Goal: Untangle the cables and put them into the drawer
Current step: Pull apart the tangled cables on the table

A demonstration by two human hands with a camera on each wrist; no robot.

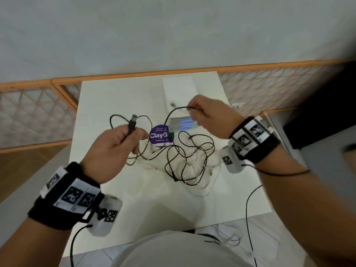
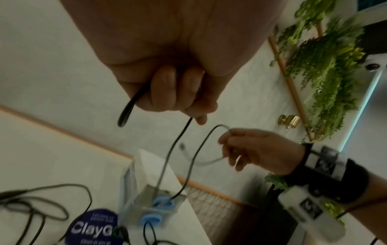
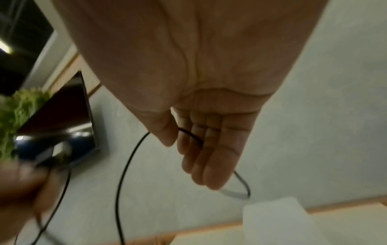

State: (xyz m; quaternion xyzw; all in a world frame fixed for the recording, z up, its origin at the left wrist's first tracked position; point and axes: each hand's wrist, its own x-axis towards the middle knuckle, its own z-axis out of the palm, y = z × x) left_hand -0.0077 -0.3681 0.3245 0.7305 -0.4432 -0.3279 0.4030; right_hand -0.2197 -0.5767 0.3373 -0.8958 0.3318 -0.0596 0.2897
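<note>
Wristbands [image 1: 63, 197]: we wear black bands with black-and-white square markers.
Cameras [image 1: 105, 216]: white pods, thin black leads trailing.
Top [image 1: 173, 249]: pale grey.

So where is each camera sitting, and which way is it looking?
Head: on the person's head, looking down at the white table, both hands and wrist straps.
Left wrist: along the left hand gripping a black cable, facing the right hand.
Right wrist: along the right hand pinching the black cable, facing the wall.
Shared: head and left wrist both show the purple sticker and the cable tangle.
</note>
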